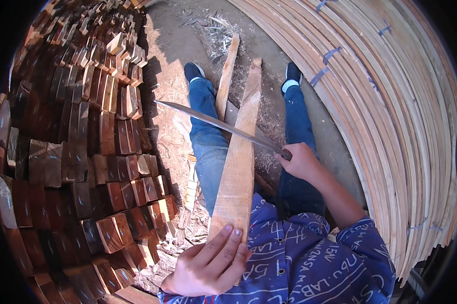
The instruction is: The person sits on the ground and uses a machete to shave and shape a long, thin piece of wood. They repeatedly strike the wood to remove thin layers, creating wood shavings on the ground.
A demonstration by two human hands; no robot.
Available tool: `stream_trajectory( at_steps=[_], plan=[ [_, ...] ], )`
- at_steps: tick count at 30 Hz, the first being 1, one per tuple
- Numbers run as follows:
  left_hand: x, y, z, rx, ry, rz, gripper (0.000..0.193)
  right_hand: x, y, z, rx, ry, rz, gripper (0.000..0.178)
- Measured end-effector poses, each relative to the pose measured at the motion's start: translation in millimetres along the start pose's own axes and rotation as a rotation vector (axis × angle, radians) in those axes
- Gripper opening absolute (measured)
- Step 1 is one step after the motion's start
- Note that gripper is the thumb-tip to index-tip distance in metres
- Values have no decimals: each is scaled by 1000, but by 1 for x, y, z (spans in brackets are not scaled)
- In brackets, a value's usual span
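Note:
A long pale wooden board (235, 175) runs away from my lap between my legs, wide at the near end and narrower at the far end. My left hand (208, 266) grips its near end, fingers lying over the top face and thumb hidden. In my right hand (302, 161), closed round a dark handle, is a machete (228, 127) with a long, narrow metal blade. The blade crosses over the board at a slant, its tip pointing to the far left. Whether its edge touches the wood I cannot tell.
Stacked brown timber blocks (112, 233) rise along the left. Long pale planks (375, 111), tied with blue strips, fill the right side. A narrower wooden piece (228, 76) lies beyond the board. Wood shavings (221, 38) litter the ground, and my outstretched legs (208, 147) flank the board.

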State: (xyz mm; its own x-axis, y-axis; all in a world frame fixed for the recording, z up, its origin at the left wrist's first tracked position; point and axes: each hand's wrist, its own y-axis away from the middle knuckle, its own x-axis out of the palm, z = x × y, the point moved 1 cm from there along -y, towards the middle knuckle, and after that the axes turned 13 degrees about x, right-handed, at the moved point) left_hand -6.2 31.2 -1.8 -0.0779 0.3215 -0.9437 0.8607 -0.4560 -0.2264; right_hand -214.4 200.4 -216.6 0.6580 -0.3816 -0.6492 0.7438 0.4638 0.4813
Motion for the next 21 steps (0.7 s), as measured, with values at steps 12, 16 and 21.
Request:
stream_trajectory(
  at_steps=[12,16,21],
  plan=[
    [0,16,7,-199,73,-31,17,59,-14,-15,-63,-239,-63,23],
    [-3,25,11,-287,82,-154,22,70,6,4,-79,-480,46,39],
    [1,37,15,-385,109,-255,23,84,30,23,-79,-620,34,40]
  ],
)
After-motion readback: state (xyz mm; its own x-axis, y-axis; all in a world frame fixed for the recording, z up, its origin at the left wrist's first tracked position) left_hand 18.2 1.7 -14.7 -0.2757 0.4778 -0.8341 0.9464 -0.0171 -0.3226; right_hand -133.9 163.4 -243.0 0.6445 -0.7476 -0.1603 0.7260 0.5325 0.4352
